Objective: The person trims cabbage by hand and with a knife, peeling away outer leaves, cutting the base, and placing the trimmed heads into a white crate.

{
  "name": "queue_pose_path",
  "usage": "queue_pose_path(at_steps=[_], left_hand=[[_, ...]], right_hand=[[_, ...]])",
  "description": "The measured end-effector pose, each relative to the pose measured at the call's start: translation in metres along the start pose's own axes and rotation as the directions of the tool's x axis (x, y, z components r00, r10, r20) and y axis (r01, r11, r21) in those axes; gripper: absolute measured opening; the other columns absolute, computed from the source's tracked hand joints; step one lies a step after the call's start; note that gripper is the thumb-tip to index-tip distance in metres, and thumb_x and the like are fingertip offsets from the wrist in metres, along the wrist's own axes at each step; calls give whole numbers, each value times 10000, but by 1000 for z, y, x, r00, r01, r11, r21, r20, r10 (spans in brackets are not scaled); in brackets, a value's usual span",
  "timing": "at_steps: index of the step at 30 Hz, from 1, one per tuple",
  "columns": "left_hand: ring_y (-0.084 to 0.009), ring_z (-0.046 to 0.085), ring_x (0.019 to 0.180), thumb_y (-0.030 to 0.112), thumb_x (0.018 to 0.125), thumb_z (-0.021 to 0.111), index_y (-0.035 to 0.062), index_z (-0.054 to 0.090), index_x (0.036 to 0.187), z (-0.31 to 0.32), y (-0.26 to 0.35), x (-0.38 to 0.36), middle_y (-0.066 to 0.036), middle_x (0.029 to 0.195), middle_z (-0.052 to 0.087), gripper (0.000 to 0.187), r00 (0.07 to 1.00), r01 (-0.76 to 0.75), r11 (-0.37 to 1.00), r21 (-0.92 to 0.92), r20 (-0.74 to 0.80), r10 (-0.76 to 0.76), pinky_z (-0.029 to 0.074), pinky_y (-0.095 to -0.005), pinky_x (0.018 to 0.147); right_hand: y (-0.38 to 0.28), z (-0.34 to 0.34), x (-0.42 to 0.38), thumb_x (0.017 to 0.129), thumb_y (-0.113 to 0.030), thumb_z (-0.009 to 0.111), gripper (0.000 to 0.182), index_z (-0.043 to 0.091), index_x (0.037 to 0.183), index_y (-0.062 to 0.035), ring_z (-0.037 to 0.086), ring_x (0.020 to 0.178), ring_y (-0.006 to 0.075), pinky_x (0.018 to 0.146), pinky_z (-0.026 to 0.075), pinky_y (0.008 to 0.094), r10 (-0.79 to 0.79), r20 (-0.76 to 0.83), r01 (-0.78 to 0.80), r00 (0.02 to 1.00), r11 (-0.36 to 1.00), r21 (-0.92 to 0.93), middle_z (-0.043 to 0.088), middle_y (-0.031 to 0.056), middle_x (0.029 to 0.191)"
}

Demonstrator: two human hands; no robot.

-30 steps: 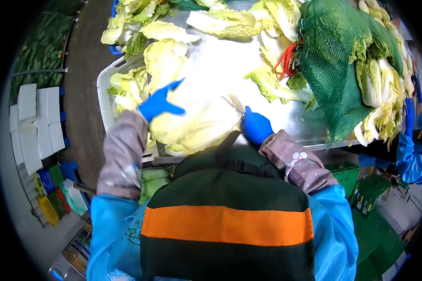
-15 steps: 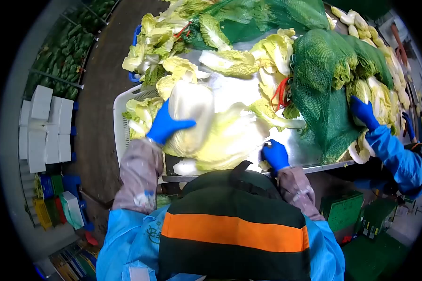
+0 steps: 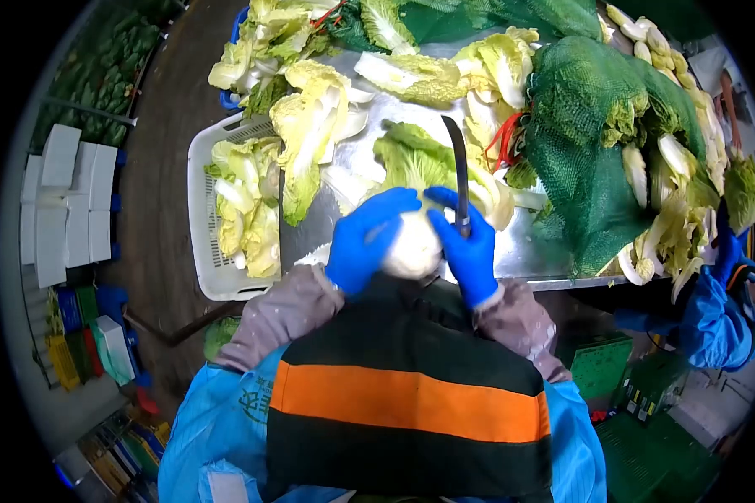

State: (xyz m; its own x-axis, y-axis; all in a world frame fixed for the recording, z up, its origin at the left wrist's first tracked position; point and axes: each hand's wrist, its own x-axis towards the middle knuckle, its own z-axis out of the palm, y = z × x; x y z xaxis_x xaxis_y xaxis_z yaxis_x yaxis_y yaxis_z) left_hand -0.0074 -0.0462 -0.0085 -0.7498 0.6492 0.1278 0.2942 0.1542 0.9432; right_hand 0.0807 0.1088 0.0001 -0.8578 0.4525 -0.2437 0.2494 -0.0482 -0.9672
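A cabbage (image 3: 413,247) is held close to my apron, its round white base toward me. My left hand (image 3: 363,241), in a blue glove, wraps round its left side. On the other side, my right hand (image 3: 468,243) holds a dark curved knife (image 3: 460,163) with the blade pointing up and away, and its fingers also touch the cabbage. A green outer leaf (image 3: 413,155) spreads out just beyond my hands. Loose yellow leaves (image 3: 310,117) lie on the metal table (image 3: 310,239) to the left.
A white basket (image 3: 201,210) with leaves stands at the left. Green net sacks (image 3: 575,126) of cabbages lie on the right. Beyond them a co-worker's blue-gloved hand (image 3: 732,247) holds a cabbage (image 3: 742,194). White boxes (image 3: 63,201) are stacked at the far left.
The large cabbage has come in toward my body and turned base toward me. My right hand has risen to it with the knife now visible. The co-worker's hand has moved right from the net sack.
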Motion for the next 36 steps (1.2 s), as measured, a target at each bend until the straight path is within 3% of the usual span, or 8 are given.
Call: queue_pose_path(at_steps=[3,7,10,20,24,27,31,36], left_hand=[[-168,550,1067,187,930,450,27,569,1165,3,-67,-12,-110,1167,590,308,911,397,905,-155,-56,-409,401,-284,939],[-283,430,1219,184,888,504,86,560,1192,-7,-9,0,-90,1252,529,324,983,46,983,178,-184,-12,308,-386,1016],[-282,449,1204,307,925,396,53,554,1187,-15,45,14,-132,1237,532,398,925,-375,876,304,185,332,298,-401,1019],[-287,589,927,286,873,475,91,670,969,5,6,37,-129,1025,623,293,887,-280,960,-20,377,267,454,-359,794],[-240,606,569,333,917,435,63,687,683,9,7,52,-122,630,628,436,981,109,947,-301,-122,-152,463,-304,602],[-263,536,465,386,912,455,73,675,633,13,-41,50,-86,544,588,474,969,226,967,115,-124,-211,441,-314,552],[-277,597,711,338,828,578,97,671,806,4,-27,76,-97,723,618,260,886,-35,928,370,-417,200,457,-360,675],[-279,604,908,197,834,536,57,648,1007,3,27,24,-126,972,636,249,823,-533,824,195,346,450,459,-334,786]], right_hand=[[47,-2,32,772,-103,683,328,574,1067,-14,554,897,130,820,426,256,-242,-111,232,964,968,-94,623,73,973],[40,-1,17,791,-129,664,168,560,851,-12,465,692,95,644,411,260,-176,-241,172,954,984,-35,552,33,754],[43,-2,23,798,-134,659,173,547,801,-2,435,665,84,611,396,250,-177,-281,167,943,984,-59,535,32,702],[34,4,29,858,-128,589,134,614,939,-24,518,747,65,672,422,208,82,-171,-16,982,934,358,591,-8,815],[29,6,37,876,-128,562,135,591,929,-7,555,773,95,687,425,220,-7,-270,91,963,949,301,621,42,839],[42,3,29,864,-97,565,124,580,942,-2,574,781,118,710,435,239,-28,-284,73,958,986,149,623,56,846],[27,7,33,852,-84,578,132,575,954,0,575,751,125,692,441,235,-107,-265,158,958,971,179,616,57,818],[32,14,31,861,-115,573,154,581,972,-8,563,727,96,672,445,229,-60,-186,109,981,956,271,603,43,787]])
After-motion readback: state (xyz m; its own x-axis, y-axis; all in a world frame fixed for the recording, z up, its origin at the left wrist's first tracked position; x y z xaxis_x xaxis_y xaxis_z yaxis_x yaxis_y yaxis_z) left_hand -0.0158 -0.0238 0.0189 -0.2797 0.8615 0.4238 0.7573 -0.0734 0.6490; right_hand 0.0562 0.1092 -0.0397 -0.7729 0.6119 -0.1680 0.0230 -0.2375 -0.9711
